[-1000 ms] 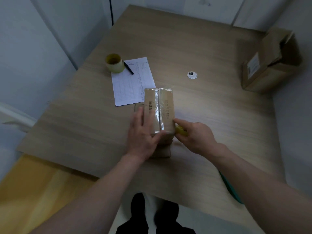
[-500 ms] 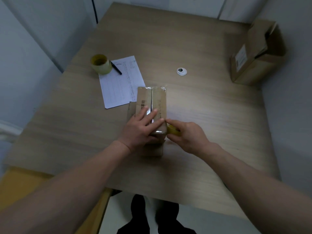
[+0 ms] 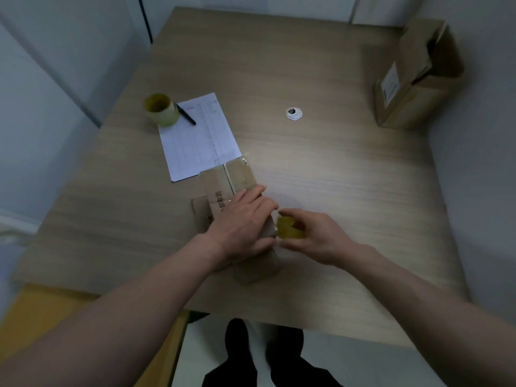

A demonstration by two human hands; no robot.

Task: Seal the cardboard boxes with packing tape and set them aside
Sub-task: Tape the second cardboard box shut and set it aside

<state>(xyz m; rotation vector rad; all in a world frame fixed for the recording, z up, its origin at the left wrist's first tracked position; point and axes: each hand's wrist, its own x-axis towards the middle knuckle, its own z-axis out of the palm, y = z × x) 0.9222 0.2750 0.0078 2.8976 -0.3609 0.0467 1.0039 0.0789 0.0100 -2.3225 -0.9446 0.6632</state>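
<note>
The box (image 3: 229, 188) sits under your left hand (image 3: 241, 223), long side running away from you, with a shiny strip of tape (image 3: 229, 177) down its top seam. That left hand lies flat, fingers straight and spread over the near half of the lid. My read is that you're pinning the flaps and pressing the tape so it bonds. Just right of it, your right hand (image 3: 315, 236) grips a yellowish tape roll (image 3: 290, 229), fingers curled round it, held at the box's near right corner. It looks placed there to carry the strip down over the end, or to tear it off; the tape between roll and box is too blurred to make out.

The seam looks covered along the top, so you seem late in sealing this one, with setting it aside not yet done. Keep the flat hand down while the roll pulls, or the light box may skid on the counter (image 3: 335, 177).

Beyond your left fingertips lies a sheet of paper (image 3: 198, 138), its near corner tucked against the box's far end. Further out are a pen (image 3: 185, 114) and a second tape roll (image 3: 161, 109) standing on end. Ahead of your right hand there's a small round cap (image 3: 293, 113) in the counter, and far off to the right an open box (image 3: 416, 76) against the wall.
</note>
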